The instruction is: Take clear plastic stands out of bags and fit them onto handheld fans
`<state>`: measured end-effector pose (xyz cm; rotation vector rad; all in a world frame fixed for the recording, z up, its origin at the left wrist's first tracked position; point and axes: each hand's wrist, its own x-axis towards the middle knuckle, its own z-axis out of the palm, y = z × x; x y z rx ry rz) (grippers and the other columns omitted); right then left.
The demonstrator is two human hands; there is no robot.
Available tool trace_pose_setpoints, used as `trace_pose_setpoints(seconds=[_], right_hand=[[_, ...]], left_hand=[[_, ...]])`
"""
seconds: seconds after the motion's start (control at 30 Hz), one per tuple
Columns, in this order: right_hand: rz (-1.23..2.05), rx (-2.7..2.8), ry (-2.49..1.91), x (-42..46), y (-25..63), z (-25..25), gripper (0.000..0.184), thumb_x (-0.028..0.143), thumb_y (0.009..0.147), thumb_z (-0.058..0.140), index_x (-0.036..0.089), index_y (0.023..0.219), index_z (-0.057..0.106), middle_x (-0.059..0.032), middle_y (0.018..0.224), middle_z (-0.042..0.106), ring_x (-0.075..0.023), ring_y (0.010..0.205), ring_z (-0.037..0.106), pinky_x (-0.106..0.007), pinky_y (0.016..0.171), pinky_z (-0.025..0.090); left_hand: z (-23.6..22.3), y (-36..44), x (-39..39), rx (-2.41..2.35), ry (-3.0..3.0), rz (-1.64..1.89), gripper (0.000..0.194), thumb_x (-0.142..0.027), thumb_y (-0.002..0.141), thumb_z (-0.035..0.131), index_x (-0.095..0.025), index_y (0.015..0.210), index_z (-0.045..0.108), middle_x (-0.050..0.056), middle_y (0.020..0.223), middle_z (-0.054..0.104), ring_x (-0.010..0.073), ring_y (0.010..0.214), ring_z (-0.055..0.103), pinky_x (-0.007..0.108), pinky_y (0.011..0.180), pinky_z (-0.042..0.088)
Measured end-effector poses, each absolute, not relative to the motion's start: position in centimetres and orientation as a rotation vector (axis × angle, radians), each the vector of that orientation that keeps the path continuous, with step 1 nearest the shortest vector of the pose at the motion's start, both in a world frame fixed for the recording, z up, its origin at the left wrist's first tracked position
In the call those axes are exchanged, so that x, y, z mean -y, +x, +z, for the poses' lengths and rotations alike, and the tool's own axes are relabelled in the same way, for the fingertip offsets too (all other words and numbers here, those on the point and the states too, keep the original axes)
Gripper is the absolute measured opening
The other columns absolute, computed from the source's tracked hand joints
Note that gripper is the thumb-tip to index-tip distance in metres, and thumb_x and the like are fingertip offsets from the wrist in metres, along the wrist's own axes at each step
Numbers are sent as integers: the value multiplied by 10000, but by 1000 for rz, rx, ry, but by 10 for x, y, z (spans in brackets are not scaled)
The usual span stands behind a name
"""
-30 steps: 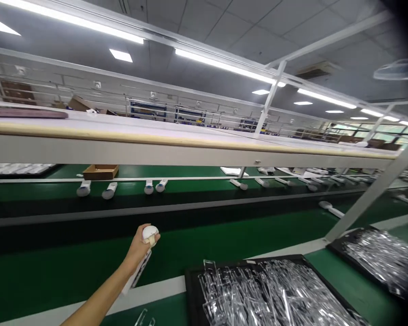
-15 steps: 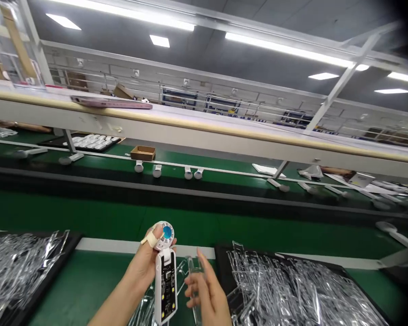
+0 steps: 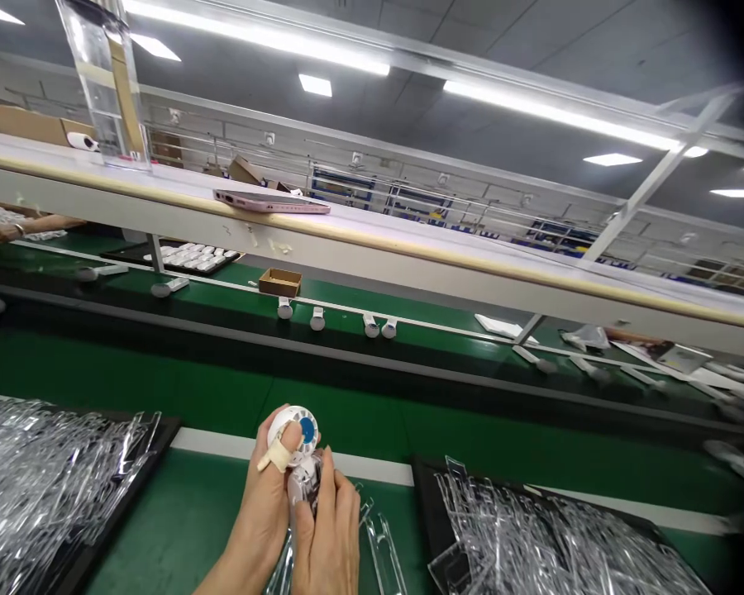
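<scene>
My left hand (image 3: pixel 257 504), a pale wrap on its thumb, is closed around a white device with a round head (image 3: pixel 283 423). The thumb presses that head beside its blue disc (image 3: pixel 308 429). My right hand (image 3: pixel 331 529) is closed over the device's lower body, with a clear plastic cover (image 3: pixel 302 481) between its fingers and lying against the body. Both hands hide most of the body and its circuit board; how the cover sits on it I cannot tell. Loose clear plastic pieces (image 3: pixel 384 549) lie on the green bench beneath and beside the right hand.
Black trays heaped with clear plastic pieces stand left (image 3: pixel 55 487) and right (image 3: pixel 533 529). Beyond run a dark rail (image 3: pixel 347 359) and several white devices (image 3: pixel 372 325). A small cardboard box (image 3: pixel 280 283) sits behind them. Overhead, a shelf (image 3: pixel 409 240) carries a phone (image 3: pixel 273 202).
My right hand has moved left, bringing the clear plastic cover onto the device's body, where the circuit board showed before. The left hand keeps its hold. The camera view has shifted slightly.
</scene>
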<state>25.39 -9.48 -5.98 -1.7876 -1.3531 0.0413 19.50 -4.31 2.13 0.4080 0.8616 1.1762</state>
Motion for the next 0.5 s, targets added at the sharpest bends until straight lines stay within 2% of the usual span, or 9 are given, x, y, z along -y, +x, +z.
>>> trace_pose_setpoints(seconds=[0.07,0.2,0.33,0.4,0.5], right_hand=[[122,1334,-1768,95,247,-63,501,413,938,254,316,1426,194,-108,1243,519,-297,1069,542,-446,812,491],[388,1270,-1664,102,242,-71,510,373,950,221,302,1443,113,-68,1318,487,-245,1116,552,-307,740,524],[447,1321,-1628,104,257,-68,538,393,931,271,298,1444,141,-75,1189,553,-245,993,609,-288,681,522],[397,1352,-1648,103,265,-64,538,424,917,289,327,1434,178,-70,1131,554,-244,934,611,-296,662,519],[286,1427,-1709,102,273,-63,509,483,883,340,379,1380,315,-66,1050,552,-259,861,594,-342,670,511]], left_hand=[[23,191,41,-871,411,1203,605,-440,676,713,-253,1206,487,54,937,636,208,829,646,297,722,529],[23,184,39,-912,383,1191,697,-435,642,740,-290,1261,454,59,994,628,225,859,646,330,752,529],[13,183,42,-826,421,1131,728,-473,658,714,-274,1298,431,92,1091,621,260,978,614,352,815,512],[7,184,46,-816,462,1048,719,-484,633,727,-229,1261,488,109,1139,612,280,1047,580,346,839,501],[1,187,52,-915,550,935,668,-482,586,755,-160,1147,591,129,1128,629,306,1080,559,339,843,495]])
